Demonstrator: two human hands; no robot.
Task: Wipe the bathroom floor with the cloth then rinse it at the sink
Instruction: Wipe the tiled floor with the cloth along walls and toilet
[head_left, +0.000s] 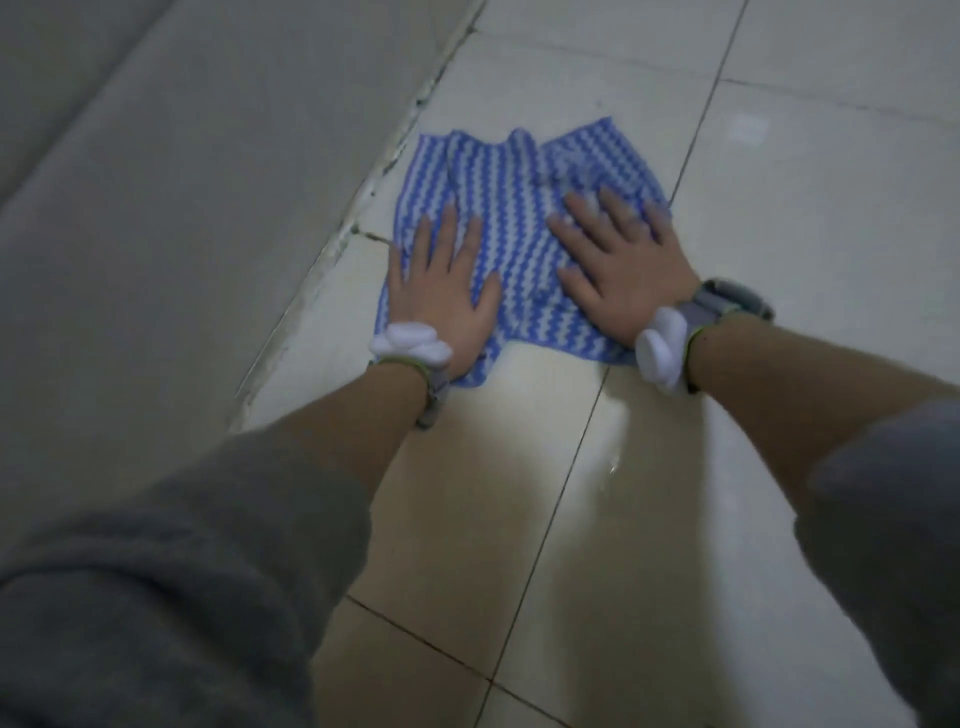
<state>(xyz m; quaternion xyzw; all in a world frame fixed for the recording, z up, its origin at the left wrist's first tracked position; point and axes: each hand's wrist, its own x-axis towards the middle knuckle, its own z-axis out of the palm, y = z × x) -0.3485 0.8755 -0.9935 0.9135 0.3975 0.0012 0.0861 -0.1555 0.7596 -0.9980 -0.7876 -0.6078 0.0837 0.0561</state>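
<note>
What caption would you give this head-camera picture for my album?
Left hand and right hand press flat on a blue-and-white cloth spread over the tiled floor.

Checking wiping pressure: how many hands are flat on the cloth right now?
2. The left hand presses the near-left part of the cloth; the right hand presses its right side. Neither is hidden.

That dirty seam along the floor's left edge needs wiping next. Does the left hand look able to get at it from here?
Probably yes: the left hand lies flat on the blue-and-white striped cloth, whose edge nearly meets the dark dirty seam, with nothing between.
</note>
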